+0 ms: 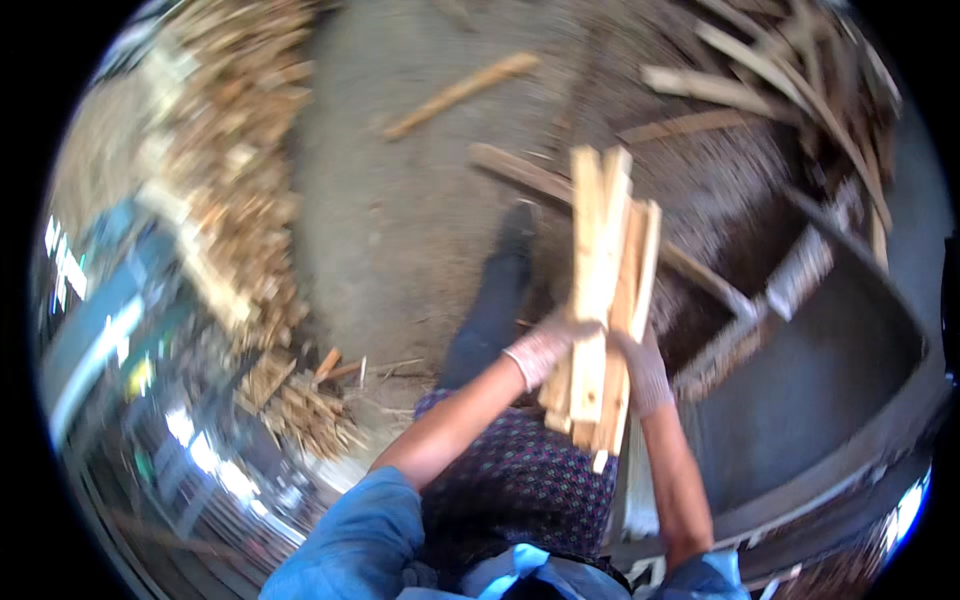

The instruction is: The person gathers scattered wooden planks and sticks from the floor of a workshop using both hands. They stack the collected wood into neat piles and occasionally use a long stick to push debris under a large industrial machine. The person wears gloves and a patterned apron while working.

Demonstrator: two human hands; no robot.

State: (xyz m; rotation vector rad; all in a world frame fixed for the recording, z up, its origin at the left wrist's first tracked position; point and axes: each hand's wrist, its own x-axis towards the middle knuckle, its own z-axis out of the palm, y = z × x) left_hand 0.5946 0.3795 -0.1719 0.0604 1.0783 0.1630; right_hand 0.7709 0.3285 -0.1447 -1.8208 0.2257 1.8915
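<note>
A bundle of sawn wooden strips (592,250) is held in front of my body, its far ends pointing away from me. My left hand (548,347), in a pale work glove, grips the bundle's left side with the fingers over the strips. On the other side my right hand (645,370), also gloved, closes round the bundle, its fingers partly hidden by the wood. The strips are of uneven length, and their near ends hang over my dark patterned apron (520,470).
A long heap of wood pieces (240,170) runs along the left. Loose sticks lie on the floor ahead, one apart (460,95). Rough branches (790,80) pile up at the far right. A grey metal trough-like frame (820,380) stands close on my right.
</note>
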